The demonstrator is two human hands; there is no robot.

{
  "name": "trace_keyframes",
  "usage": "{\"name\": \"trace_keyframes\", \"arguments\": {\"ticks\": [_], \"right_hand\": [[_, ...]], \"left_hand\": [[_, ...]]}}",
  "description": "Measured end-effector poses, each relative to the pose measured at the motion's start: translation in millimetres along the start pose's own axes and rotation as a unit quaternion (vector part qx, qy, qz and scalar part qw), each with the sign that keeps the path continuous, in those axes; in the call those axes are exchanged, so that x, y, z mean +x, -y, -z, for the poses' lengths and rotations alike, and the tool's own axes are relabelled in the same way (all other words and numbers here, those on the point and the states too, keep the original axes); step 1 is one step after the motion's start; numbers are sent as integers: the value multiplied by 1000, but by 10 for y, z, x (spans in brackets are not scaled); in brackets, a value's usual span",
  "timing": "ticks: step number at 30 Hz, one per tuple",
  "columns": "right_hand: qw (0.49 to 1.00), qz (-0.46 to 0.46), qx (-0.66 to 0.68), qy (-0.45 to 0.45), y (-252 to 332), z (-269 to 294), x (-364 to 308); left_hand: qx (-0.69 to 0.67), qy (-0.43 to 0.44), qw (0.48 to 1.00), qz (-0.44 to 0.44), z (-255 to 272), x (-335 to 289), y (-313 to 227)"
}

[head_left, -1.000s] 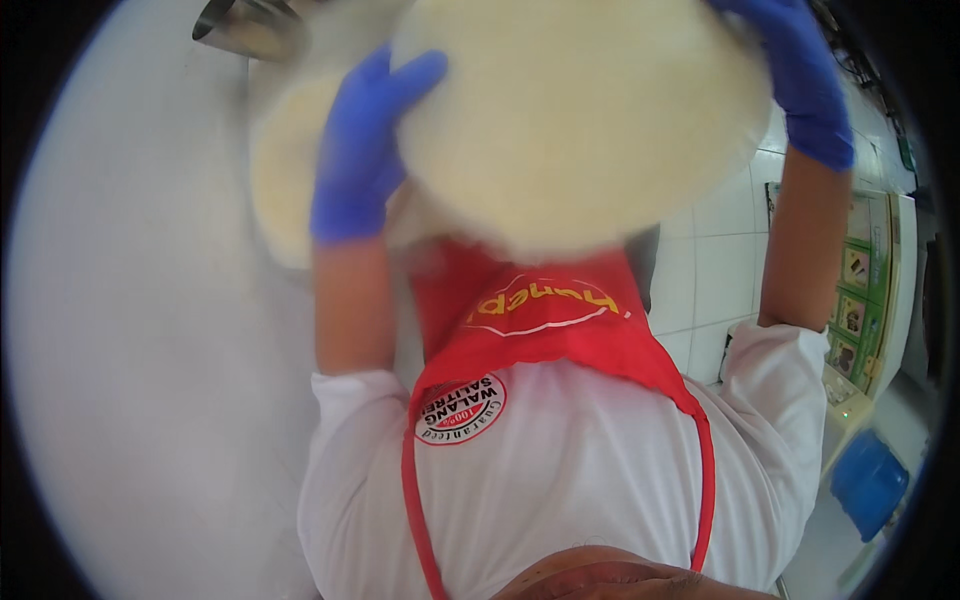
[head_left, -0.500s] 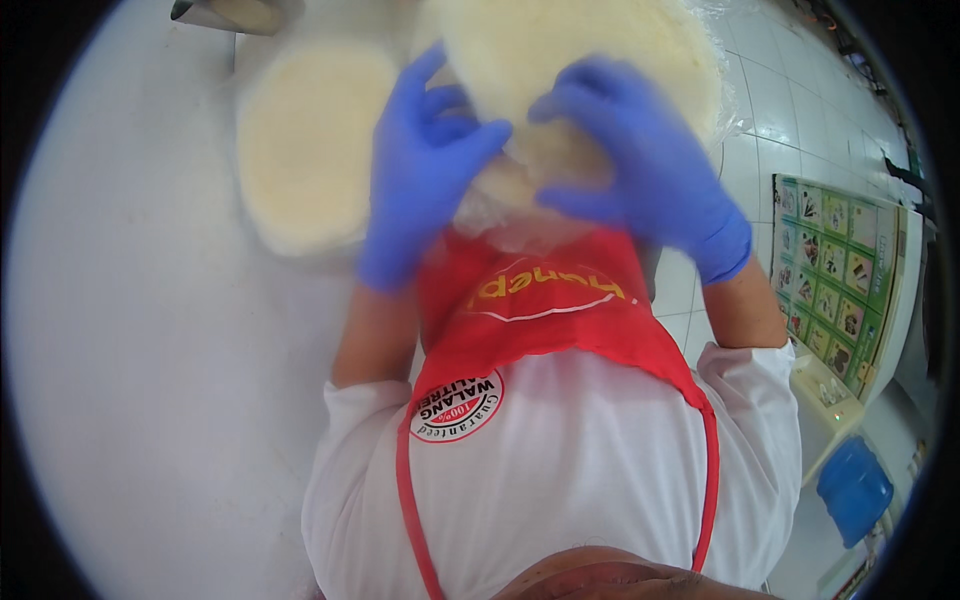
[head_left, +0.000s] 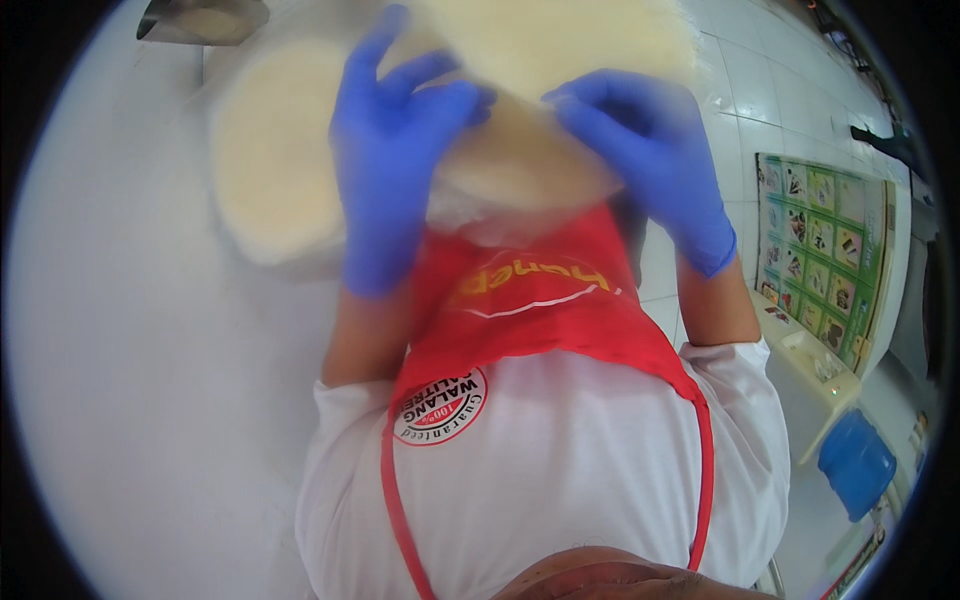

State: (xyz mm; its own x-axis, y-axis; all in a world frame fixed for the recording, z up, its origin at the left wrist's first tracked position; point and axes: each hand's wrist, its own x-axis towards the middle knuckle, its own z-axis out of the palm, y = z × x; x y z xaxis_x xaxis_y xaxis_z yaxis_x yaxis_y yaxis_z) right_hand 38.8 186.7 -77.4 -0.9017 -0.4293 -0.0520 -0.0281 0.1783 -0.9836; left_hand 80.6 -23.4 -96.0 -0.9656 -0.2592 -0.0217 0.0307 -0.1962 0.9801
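Thin, pale, round sheets, like wrappers, lie in a stack [head_left: 590, 45] in front of me, with clear plastic under its near edge. My right hand [head_left: 655, 150], in a blue glove, pinches the near edge of a sheet between thumb and fingers. That edge looks raised, and a shaded round sheet [head_left: 520, 165] shows beneath it. Also gloved in blue, my left hand [head_left: 390, 150] is at the stack's left side. Its index finger points up, while its thumb and curled fingers close at the sheet's edge. Blur hides the exact contact.
Left of my left hand, another pale round stack [head_left: 275, 150] rests on the whitish table [head_left: 150, 330]. A metal container [head_left: 205, 20] lies at the far left. On the right are a tiled floor [head_left: 745, 85], a cabinet with a green picture panel [head_left: 825, 260] and a blue container [head_left: 857, 465].
Both hands have shifted a little left in view. The right fingers, spread before, have come together at the sheet's edge. Left thumb and fingers have drawn closer; more of the shaded sheet shows.
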Motion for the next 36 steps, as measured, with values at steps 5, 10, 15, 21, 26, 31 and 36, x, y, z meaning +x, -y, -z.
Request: {"name": "trace_keyframes", "arguments": {"ticks": [5, 10, 15, 21, 26, 31, 36], "right_hand": [[995, -81, 59, -1, 5, 57, 31], [989, -63, 135, -8, -64, 11, 55], [992, -29, 123, 25, -81, -8, 42], [991, -28, 131, 32, -65, -51, 8], [994, -14, 108, 17, -91, -90, -2], [994, 7, 106, -14, -167, -128, 18], [996, 41, 63, -51, -245, -178, 26]], "left_hand": [[29, -19, 998, -48, -262, -143, -81], [3, 35, 997, -74, -213, -199, 131], [10, 45, 997, -64, -250, -232, 92], [45, 19, 998, -35, -249, -256, -1], [32, 20, 999, -30, -201, -241, 60], [27, -2, 999, -39, -161, -252, 156], [33, -13, 996, -87, -96, -249, 269]]}}
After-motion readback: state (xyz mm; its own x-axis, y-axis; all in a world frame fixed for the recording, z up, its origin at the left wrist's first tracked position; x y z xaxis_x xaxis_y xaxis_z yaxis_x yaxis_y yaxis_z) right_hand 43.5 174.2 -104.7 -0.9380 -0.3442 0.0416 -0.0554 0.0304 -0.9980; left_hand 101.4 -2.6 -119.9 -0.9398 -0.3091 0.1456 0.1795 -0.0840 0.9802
